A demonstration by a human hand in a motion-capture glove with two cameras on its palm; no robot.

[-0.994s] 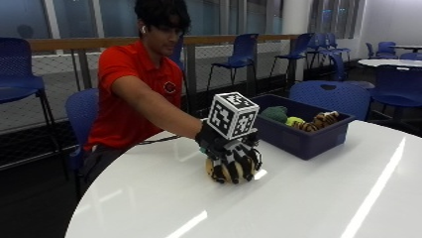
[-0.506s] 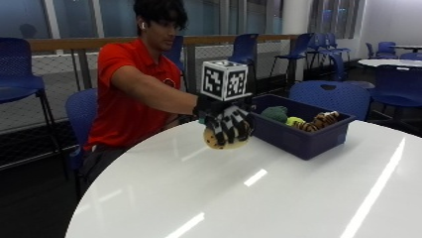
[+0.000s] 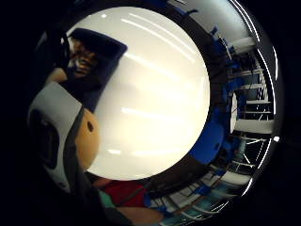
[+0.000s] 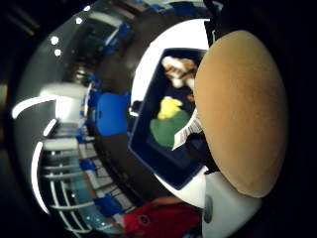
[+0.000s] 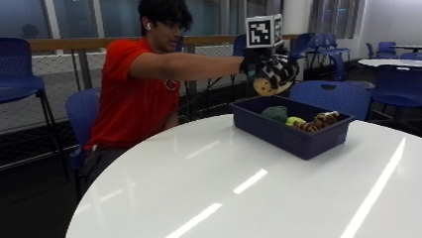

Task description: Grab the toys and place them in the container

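- The person in the red shirt [image 5: 131, 94] sits at the round white desk [image 5: 217, 193] with the right arm stretched out level; the gloved hand [image 5: 270, 69] is raised well above the desk, over the near end of the blue container [image 5: 290, 131]
- The fingers of that hand are curled round a tan, rounded toy [image 5: 266, 87]; it shows below the glove in the outside view, clear of the container and not touching it
- In the thumb-side palm view the tan toy [image 4: 241, 111] fills much of the frame, close against the palm; beyond it the container [image 4: 158, 148] lies open underneath
- Inside the container there is a green toy [image 5: 274, 113], a yellow-green one [image 5: 294, 120] just beside it, and a striped orange-and-black toy [image 5: 318, 121] towards the far end; all three sit low, below the rim
- The little-finger-side view shows the tan toy [image 3: 87, 143] at the edge of the palm, with the white desk [image 3: 155, 94] spread out below and the container [image 3: 94, 66] at one side of it
- Blue chairs [image 5: 333, 96] stand round the desk
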